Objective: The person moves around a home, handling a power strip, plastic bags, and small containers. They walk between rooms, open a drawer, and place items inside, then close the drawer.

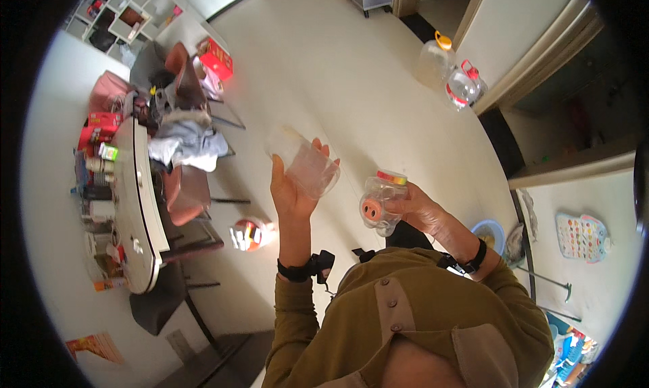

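Observation:
My left hand (pixel 296 190) holds a clear, see-through plastic container (pixel 309 167) resting on the palm and fingers, its far end tilted up to the left. To its right, my right hand (pixel 418 208) grips a clear plastic pig-shaped jar (pixel 375 197) by its side. The jar has an orange pig snout with two dark nostrils and a lid banded in red and yellow. The two containers are apart, both held above the pale floor. Black straps circle both wrists.
At left, a white table (pixel 144 200) bears boxes and bottles, beside chairs (pixel 187 195) draped with clothes. A shiny round object (pixel 248 235) stands on the floor. Large clear plastic jugs (pixel 462 87) stand by the right wall. A blue basin (pixel 489 233) lies behind my right forearm.

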The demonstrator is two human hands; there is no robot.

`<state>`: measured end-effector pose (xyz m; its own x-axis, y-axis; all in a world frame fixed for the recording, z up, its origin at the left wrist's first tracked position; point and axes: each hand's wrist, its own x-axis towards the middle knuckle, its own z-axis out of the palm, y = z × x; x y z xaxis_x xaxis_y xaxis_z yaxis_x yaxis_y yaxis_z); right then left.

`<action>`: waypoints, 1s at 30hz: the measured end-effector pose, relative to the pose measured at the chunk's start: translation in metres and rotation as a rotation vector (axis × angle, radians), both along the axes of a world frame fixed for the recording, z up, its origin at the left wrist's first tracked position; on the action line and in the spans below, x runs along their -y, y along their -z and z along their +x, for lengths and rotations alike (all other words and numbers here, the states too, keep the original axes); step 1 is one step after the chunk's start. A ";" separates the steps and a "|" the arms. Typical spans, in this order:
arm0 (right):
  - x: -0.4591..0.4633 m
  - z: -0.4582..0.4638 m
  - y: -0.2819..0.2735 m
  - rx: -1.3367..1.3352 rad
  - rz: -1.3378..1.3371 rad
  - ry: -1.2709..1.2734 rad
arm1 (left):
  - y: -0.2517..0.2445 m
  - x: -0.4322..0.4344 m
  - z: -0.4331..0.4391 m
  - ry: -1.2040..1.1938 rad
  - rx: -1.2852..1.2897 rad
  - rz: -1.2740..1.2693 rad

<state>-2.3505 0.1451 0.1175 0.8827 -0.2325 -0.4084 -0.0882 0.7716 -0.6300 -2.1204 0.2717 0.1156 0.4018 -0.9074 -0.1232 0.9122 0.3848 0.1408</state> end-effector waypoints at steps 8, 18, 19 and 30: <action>0.178 0.096 -0.017 0.031 -0.258 0.162 | 0.008 0.159 0.087 -0.090 0.567 0.115; 0.342 0.240 -0.017 -0.031 -0.453 0.326 | 0.017 0.319 0.217 0.109 0.271 0.236; 0.355 0.256 -0.017 -0.023 -0.465 0.358 | 0.019 0.338 0.234 0.115 0.343 0.280; 0.523 0.386 -0.042 -0.109 -0.645 0.696 | -0.014 0.575 0.395 0.255 0.884 0.108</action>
